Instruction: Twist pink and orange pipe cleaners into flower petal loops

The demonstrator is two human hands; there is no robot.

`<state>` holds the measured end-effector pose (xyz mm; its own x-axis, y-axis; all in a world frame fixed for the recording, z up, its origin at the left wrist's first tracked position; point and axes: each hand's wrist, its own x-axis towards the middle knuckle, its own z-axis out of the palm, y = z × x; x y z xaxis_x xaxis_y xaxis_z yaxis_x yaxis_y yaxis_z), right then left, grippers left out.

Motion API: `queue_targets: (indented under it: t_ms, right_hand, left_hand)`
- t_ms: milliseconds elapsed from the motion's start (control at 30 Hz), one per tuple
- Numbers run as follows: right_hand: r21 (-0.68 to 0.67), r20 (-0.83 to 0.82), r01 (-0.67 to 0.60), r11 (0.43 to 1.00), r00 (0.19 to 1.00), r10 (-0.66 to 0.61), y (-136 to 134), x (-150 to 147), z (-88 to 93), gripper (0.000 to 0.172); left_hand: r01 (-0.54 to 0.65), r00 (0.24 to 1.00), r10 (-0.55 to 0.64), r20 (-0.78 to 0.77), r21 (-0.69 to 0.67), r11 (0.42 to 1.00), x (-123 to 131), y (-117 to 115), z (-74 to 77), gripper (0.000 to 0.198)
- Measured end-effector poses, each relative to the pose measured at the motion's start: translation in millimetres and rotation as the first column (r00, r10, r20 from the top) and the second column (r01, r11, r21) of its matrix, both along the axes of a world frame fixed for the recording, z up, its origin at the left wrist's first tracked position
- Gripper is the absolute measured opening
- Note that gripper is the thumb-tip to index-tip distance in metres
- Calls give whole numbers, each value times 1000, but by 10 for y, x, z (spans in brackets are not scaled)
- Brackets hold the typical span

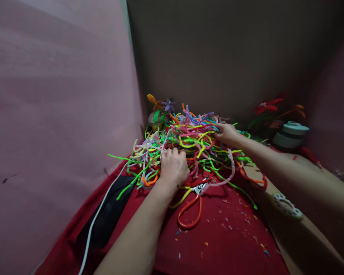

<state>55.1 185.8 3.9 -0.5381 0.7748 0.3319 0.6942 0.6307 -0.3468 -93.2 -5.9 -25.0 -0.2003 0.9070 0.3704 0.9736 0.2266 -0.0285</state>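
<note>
Pipe cleaners [195,134] are lying heaped mid-frame, seemingly gathered within easy reach; the left hand [174,166] and right hand [227,134] are resting among them, whether grasping I cannot tell; below centre, cutters [199,188] are lying near, presumably for handiness

Likely home craft space: pipe cleaners [193,134], scissors [199,188].

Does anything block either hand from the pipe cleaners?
Nothing visible: the left hand touches the pipe cleaners at their near edge, the right hand at their right side. The cutters lie beside the left hand, not in between.
</note>
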Motion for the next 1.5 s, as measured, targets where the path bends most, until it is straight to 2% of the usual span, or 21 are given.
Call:
queue_targets:
  t_ms: [67,167,233,267,367,433,600,733,833,967,1100,1200,1300,1367,1400,1467,1500]
  right_hand:
    - [139,-17,7,990,1000,-5,-166,5,-112,28]
    - [304,27,-54,951,998,48,-431,28,-277,34]
    - [354,91,-137,925,990,112,-570,58,-364,43]
    - [366,119,-174,914,983,140,-623,80,-398,46]
    - [376,194,-276,884,957,217,-732,162,-469,52]
    - [380,230,-319,868,942,245,-782,220,-501,53]
    - [355,290,-371,858,916,276,-875,326,-546,52]
    - [327,290,-415,849,899,327,-927,384,-498,53]
    - [299,190,-441,846,896,400,-963,414,-408,50]
    - [321,-51,-395,860,900,433,-980,421,-253,25]
    - [317,-217,-353,880,876,430,-952,396,-75,24]
    - [248,-309,-310,918,873,378,-917,344,11,20]
    - [218,-405,-158,963,883,237,-880,265,43,17]
    - [138,-461,-86,987,876,141,-859,207,54,17]
    - [71,-487,-95,993,865,118,-850,181,58,17]
    - [-106,-566,-181,978,819,90,-837,141,61,16]
    - [-197,-625,-246,949,777,72,-830,130,58,15]
  left_hand:
    - [-83,992,63,110,192,978,-23,-7,65,27]
    - [-169,964,40,262,491,855,-58,-9,129,26]
    - [-110,965,-66,254,621,776,-54,-6,144,27]
    - [-42,968,-130,216,648,760,-40,-2,142,31]
    - [196,953,-293,74,587,786,31,24,105,47]
    - [267,948,-317,16,503,822,80,54,56,53]
    - [241,968,-252,-7,313,919,142,123,-91,62]
    - [198,980,-200,-3,173,965,142,140,-150,53]
    - [182,983,-181,-19,119,976,131,136,-158,50]
    - [178,984,-176,-33,89,980,123,128,-165,53]
    - [165,985,-162,-55,72,984,124,129,-175,60]
    - [158,986,-154,-61,65,985,124,134,-183,63]
    - [165,985,-162,-53,68,984,122,136,-191,61]
    - [173,984,-169,-58,76,982,120,135,-195,60]
    - [172,984,-167,-61,83,982,120,133,-197,59]
    - [167,985,-161,-64,93,982,120,129,-198,57]
    - [164,985,-158,-62,95,982,120,128,-199,56]
